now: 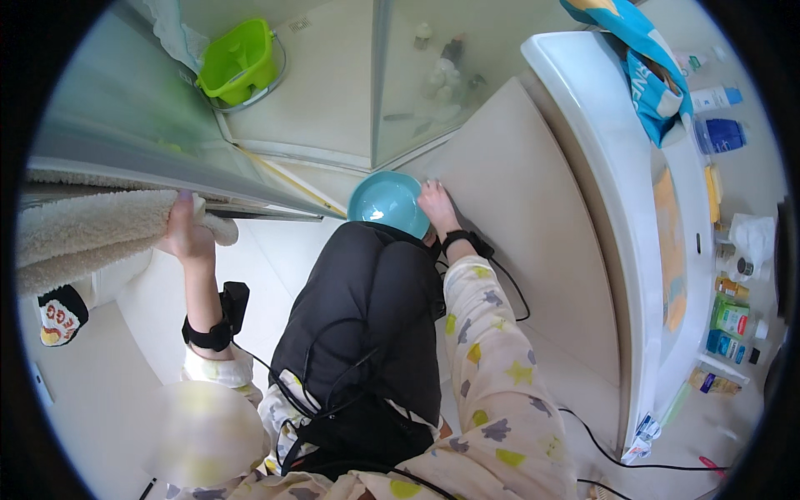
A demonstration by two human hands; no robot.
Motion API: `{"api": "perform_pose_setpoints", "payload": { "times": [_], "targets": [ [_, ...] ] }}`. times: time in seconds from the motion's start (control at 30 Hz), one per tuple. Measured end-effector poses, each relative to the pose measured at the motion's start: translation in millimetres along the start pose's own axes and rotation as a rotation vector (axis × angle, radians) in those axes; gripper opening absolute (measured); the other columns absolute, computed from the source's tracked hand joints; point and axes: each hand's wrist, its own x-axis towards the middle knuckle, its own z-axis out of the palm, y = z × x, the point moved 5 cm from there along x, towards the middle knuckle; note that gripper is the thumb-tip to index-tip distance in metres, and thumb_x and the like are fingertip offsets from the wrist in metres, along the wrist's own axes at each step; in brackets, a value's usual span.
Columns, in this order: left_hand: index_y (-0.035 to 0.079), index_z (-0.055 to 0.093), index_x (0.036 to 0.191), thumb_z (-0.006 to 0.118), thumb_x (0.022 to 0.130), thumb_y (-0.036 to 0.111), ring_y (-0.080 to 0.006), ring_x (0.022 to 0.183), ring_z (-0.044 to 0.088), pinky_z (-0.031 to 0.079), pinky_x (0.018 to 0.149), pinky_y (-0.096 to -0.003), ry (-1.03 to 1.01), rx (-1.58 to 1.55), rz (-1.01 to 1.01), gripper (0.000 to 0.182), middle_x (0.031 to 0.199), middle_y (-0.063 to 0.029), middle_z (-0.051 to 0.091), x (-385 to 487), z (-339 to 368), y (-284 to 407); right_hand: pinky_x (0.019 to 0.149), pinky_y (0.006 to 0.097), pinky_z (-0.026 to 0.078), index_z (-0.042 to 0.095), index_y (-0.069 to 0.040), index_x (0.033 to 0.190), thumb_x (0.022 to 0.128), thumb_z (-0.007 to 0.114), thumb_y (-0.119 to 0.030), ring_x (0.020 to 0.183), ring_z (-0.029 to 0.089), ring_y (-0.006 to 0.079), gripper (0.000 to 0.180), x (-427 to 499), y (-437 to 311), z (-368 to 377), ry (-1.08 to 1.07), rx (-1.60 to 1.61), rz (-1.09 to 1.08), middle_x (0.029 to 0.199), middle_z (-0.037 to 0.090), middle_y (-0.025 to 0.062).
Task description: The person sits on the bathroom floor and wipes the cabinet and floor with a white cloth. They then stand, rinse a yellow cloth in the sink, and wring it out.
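Note:
My left hand [189,232] grips a cream, fluffy towel [94,222] that hangs along the outside of the frosted glass shower door [125,119]. Its thumb lies on top by the door's edge, and I cannot tell whether the fingers beneath also hold a rail. Just beyond my knees, low down, is a light blue plastic basin [389,203] with a bright reflection inside. My right hand [435,205] holds the basin's right rim. Dark trousers [369,281] cover the near edge of the basin. Each wrist wears a black strap with a cable.
A lime-green bucket [240,62] with a handle stands inside the shower enclosure. A yellow-edged door sill [287,177] runs toward the basin. To my right, a white washbasin [600,125] carries a blue cloth [656,81], with several toiletries behind. Black cables [625,462] trail at lower right.

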Motion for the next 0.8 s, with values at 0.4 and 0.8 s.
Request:
{"api": "perform_pose_setpoints", "payload": {
  "times": [0.4, 0.8],
  "targets": [
    [-0.002, 0.054, 0.085, 0.062, 0.067, 0.007, -0.019, 0.076, 0.052, 0.042, 0.073, -0.0302, 0.035, 0.076, 0.115, 0.022, 0.085, -0.0084, 0.055, 2.2, 21.9, 14.5, 0.068, 0.0336, 0.048, 0.065, -0.006, 0.072, 0.07, 0.055, -0.01, 0.085, 0.055, 0.0256, 0.011, -207.4, -25.2, 4.3, -0.469, 0.278, 0.221, 0.08, 0.059, 0.0082],
    [-0.007, 0.042, 0.108, 0.066, 0.062, 0.009, -0.026, 0.093, 0.05, 0.038, 0.085, -0.0338, -0.082, 0.099, 0.235, 0.055, 0.103, -0.0175, 0.05, 10.1, 52.3, 55.4, 0.072, 0.0271, 0.046, 0.046, 0.001, 0.114, 0.085, 0.049, -0.002, 0.089, 0.055, 0.0166, 0.029, -255.2, 30.5, -219.5, 0.442, 2.795, 1.045, 0.105, 0.055, 0.0088]
  ]
}}
